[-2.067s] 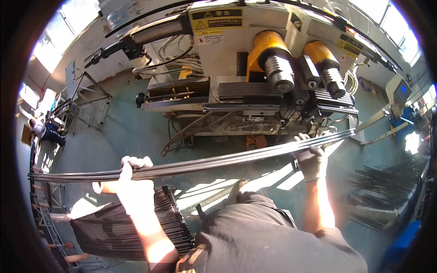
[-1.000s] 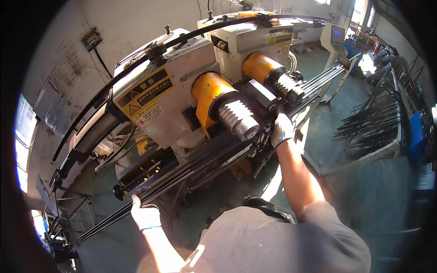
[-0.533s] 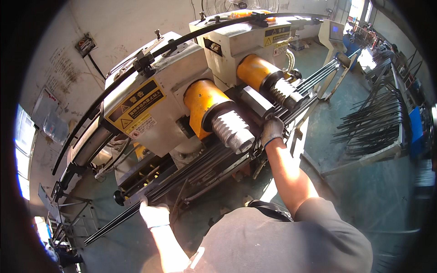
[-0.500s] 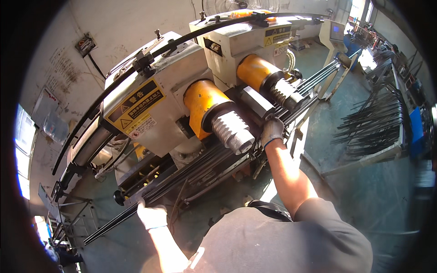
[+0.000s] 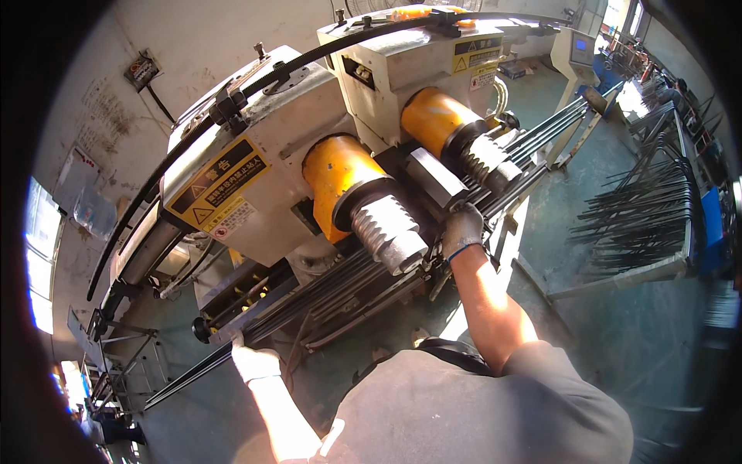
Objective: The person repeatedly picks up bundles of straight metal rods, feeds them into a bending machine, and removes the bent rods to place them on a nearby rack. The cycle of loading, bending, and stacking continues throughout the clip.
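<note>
Long dark metal rods (image 5: 189, 379) lie slantwise along the front of a large cream machine (image 5: 286, 185). My left hand (image 5: 253, 362), in a whitish glove, is closed around them near their left end, its thumb on top. Farther right, my right hand (image 5: 464, 232), in a greyish glove, is closed at the rods beside a steel block (image 5: 435, 176); its fingertips are partly hidden. Two yellow cylinders with ridged metal ends jut toward me: the nearer cylinder (image 5: 338, 178) stands between my hands, and the farther cylinder (image 5: 438, 117) lies beyond the block.
A curved black hose (image 5: 297, 75) arches over the machine. At the right, a low rack (image 5: 618, 280) bears many bent dark rods (image 5: 630, 216). A control box (image 5: 581, 50) with a lit screen stands at the back right. Metal frames (image 5: 116, 356) stand at the far left.
The view has shifted slightly, so the machine sits a little farther left and lower in its near part. Both hands remain at nearly the same places along the rods.
</note>
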The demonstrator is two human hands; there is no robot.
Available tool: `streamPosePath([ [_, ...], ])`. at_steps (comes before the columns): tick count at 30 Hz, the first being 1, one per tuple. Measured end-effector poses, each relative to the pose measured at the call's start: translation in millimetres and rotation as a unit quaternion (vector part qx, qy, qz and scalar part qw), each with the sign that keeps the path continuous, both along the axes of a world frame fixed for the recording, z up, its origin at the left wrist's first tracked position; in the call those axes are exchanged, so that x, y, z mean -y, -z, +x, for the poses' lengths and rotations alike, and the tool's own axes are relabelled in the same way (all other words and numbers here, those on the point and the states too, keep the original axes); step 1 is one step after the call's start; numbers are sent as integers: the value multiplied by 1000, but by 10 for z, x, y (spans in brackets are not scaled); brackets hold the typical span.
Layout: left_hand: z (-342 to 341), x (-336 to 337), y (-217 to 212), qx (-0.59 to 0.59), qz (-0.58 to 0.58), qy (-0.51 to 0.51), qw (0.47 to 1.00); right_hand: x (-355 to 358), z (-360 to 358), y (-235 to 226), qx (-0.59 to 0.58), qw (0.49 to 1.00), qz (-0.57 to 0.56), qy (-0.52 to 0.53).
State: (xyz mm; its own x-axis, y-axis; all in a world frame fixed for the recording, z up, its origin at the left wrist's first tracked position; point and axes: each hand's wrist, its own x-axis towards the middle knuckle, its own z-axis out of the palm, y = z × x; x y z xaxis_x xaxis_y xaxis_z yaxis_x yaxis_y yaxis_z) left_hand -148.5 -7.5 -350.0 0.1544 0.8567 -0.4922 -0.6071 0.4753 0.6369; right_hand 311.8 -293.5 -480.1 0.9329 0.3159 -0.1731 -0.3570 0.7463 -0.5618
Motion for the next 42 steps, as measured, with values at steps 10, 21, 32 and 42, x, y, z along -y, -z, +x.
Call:
streamPosePath([
  [10,-501,-45,160,7,83,-1,996,-151,-77,164,-23,992,-105,70],
  [21,166,221,457,-41,-52,135,989,143,-235,-200,18,995,-100,-22],
  [32,-237,26,201,-60,106,35,992,298,-195,-154,164,971,-172,-16],
  [42,140,379,323,-96,-63,125,985,346,-843,-1005,63,917,-389,69],
])
